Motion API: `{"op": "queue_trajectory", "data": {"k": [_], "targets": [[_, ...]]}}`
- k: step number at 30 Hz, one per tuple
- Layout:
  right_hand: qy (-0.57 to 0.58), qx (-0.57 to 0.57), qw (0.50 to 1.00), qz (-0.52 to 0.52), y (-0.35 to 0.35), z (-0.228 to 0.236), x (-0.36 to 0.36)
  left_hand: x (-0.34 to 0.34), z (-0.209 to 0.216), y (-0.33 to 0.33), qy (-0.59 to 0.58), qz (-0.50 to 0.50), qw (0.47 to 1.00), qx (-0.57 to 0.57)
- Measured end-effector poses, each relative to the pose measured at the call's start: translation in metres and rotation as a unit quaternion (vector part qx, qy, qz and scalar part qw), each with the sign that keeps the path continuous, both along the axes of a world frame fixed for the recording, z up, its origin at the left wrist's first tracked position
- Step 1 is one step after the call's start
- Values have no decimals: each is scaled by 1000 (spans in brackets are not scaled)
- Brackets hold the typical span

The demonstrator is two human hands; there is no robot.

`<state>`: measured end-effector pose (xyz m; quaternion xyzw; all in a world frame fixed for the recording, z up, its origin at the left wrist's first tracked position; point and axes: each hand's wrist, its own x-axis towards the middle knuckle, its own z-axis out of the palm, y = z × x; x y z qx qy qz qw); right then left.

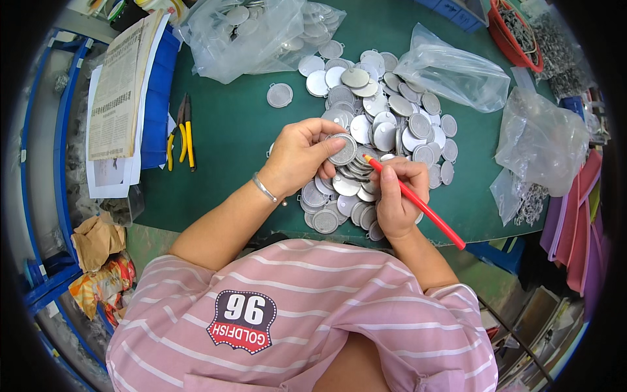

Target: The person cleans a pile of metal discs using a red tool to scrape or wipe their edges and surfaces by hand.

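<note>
Between thumb and fingers, my left hand (297,151) grips a round silver metal disc (342,150) with a raised rim, held up over the heap. My right hand (400,199) is closed on a red pencil (428,210), its tip pointing at the held disc from the right, just apart from it. Beneath and beyond both hands spreads a pile of similar metal discs (384,134), some smooth and bright, others textured and grey. One loose disc (279,95) lies by itself to the left of the pile.
Yellow-handled pliers (185,134) rest on the green table (222,157) beside a blue bin (160,98) with newspaper (119,98). Clear plastic bags (454,68) lie around the pile, one bag (245,39) holding discs. At far right stands a red basket (532,55) of metal parts.
</note>
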<state>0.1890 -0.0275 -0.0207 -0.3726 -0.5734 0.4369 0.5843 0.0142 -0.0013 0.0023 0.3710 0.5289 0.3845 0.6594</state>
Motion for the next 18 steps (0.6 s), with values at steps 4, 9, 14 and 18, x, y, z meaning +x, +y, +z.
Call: {"op": "queue_trajectory", "data": {"k": [4,9,14,18], "targets": [[-9,31,999,28,1,-1,3,-1,0,0,2,-3,1000,2],[-13,29,999,7,1,0,0,0,-1,0,-1,-5,1000,1],[-14,35,999,15,2,1,-1,0,-1,0,3,-9,1000,0],[-16,31,999,-1,2,0,-1,0,-1,0,2,-14,1000,0]]}}
